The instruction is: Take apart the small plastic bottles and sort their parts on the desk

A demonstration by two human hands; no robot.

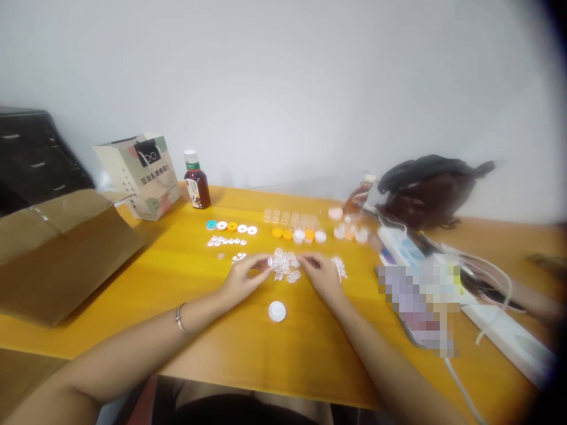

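Note:
A heap of small clear-white plastic rings [283, 262] lies on the table between my two hands. My left hand [248, 277] is at the heap's left edge, thumb and forefinger pinched on a small white plastic piece [270, 261]. At the heap's right edge, my right hand [322, 276] has its fingertips drawn together; whether something is between them is too small to make out. Closer to me lies a round white lid [277, 311], touched by neither hand. More small clear pieces [340, 267] lie just beyond my right hand.
Behind the heap stand rows of coloured caps [232, 226], small white parts [225, 241] and clear cups [286, 218]. A cardboard box [66, 254], paper bag [155, 177] and dark bottle [197, 183] are left. Power strips [505, 336] and a dark bag [434, 189] are right.

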